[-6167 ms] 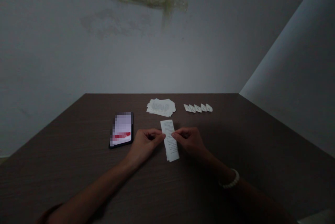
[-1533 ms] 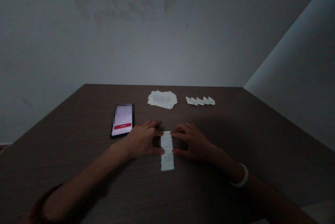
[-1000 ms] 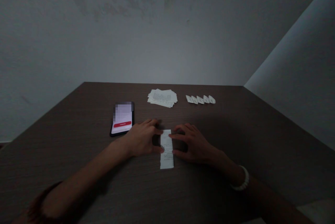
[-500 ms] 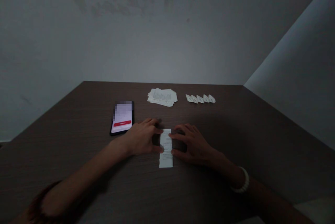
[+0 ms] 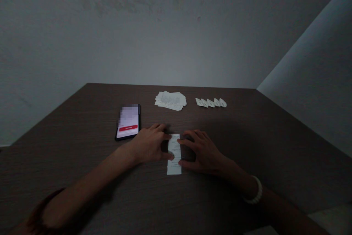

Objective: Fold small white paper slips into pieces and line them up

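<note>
A narrow printed paper strip (image 5: 174, 150), apparently folded, lies lengthwise on the dark wooden table, its near end pointing toward me. My left hand (image 5: 152, 142) touches its left side with thumb and index fingertip, the two spread apart. From the other side, my right hand (image 5: 205, 151) rests its index fingertip and thumb on the right edge, also parted. Neither hand wraps around the strip; both press it flat on the tabletop. The other fingers of each hand curve forward beyond it.
A phone (image 5: 128, 121) with a lit screen lies left of my left hand. Farther back sits a stack of printed paper sheets (image 5: 171, 100). Several small folded paper pieces (image 5: 211, 103) overlap in a row to its right. The table (image 5: 68, 117) meets a wall behind.
My left thumb has slid slightly inward over the strip. My right thumb has shifted a little down and inward along its edge. The strip stays in place.
</note>
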`<state>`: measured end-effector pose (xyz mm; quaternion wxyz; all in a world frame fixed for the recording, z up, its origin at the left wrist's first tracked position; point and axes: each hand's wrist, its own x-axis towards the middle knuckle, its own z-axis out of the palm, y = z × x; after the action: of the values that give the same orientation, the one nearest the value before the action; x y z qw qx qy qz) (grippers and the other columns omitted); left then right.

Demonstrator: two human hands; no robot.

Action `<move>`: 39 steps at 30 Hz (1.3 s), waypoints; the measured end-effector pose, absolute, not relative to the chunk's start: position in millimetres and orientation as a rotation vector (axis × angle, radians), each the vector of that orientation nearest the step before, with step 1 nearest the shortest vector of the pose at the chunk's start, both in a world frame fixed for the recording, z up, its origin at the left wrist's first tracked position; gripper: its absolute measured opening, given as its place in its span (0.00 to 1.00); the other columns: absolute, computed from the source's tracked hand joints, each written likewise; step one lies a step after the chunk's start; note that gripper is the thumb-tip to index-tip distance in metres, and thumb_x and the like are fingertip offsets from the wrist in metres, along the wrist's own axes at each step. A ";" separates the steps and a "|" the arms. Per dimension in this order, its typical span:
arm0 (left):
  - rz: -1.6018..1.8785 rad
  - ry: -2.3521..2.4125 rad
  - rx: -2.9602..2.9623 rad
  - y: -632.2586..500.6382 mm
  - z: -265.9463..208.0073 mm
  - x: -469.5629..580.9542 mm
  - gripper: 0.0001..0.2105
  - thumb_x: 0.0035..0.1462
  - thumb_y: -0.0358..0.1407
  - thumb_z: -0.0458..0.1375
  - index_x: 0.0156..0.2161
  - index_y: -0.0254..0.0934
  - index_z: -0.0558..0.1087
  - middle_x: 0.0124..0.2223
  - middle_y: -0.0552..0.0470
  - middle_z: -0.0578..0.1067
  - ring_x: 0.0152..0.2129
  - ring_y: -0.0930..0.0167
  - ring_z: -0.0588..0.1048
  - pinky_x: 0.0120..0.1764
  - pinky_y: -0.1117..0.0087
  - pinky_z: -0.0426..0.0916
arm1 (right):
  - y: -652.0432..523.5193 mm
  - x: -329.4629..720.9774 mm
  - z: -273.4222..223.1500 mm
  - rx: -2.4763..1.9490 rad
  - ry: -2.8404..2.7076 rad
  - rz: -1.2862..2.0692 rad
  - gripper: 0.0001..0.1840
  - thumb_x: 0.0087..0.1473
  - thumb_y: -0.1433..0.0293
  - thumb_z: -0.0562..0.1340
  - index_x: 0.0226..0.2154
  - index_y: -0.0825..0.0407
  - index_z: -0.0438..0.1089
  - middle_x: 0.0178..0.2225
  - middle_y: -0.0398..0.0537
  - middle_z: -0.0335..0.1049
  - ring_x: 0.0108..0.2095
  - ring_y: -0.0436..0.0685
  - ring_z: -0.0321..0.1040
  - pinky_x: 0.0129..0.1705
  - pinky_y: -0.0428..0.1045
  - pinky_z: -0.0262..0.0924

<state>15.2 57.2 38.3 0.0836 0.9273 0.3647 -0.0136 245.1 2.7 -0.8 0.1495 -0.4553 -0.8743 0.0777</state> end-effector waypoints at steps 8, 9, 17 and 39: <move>-0.003 1.110 2.794 55.2 36.6 17.1 0.24 0.56 0.57 0.53 0.46 0.41 0.76 0.54 0.42 0.68 0.49 0.53 0.69 0.46 0.53 0.68 | 2.4 245.0 -0.1 -1.316 -2.530 0.219 0.36 0.48 0.47 0.62 0.55 0.47 0.64 0.56 0.53 0.60 0.52 0.66 0.56 0.53 0.62 0.52; 0.005 1.122 2.795 55.2 35.9 17.5 0.23 0.58 0.55 0.52 0.46 0.41 0.76 0.54 0.42 0.68 0.49 0.54 0.69 0.46 0.54 0.68 | 2.4 245.1 -0.4 -1.313 -2.532 0.219 0.37 0.48 0.47 0.62 0.56 0.47 0.64 0.56 0.54 0.60 0.52 0.66 0.56 0.53 0.62 0.52; 0.009 1.154 2.800 58.0 32.3 18.3 0.21 0.57 0.54 0.54 0.46 0.42 0.76 0.52 0.43 0.69 0.49 0.54 0.69 0.44 0.54 0.69 | -1.6 244.0 3.0 -1.325 -2.556 0.241 0.44 0.44 0.43 0.63 0.58 0.48 0.61 0.58 0.56 0.58 0.55 0.69 0.54 0.55 0.63 0.51; 0.039 1.115 2.790 62.7 26.7 13.3 0.18 0.59 0.51 0.54 0.46 0.43 0.76 0.55 0.44 0.67 0.50 0.56 0.67 0.46 0.56 0.68 | 26.8 237.4 -5.3 -1.280 -2.452 0.190 0.12 0.57 0.60 0.62 0.40 0.48 0.75 0.45 0.49 0.67 0.46 0.58 0.60 0.48 0.55 0.56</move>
<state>13.3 62.7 26.7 0.0682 0.9263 0.3703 0.0129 237.4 26.8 -5.3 0.1833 -0.4538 -0.8694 0.0672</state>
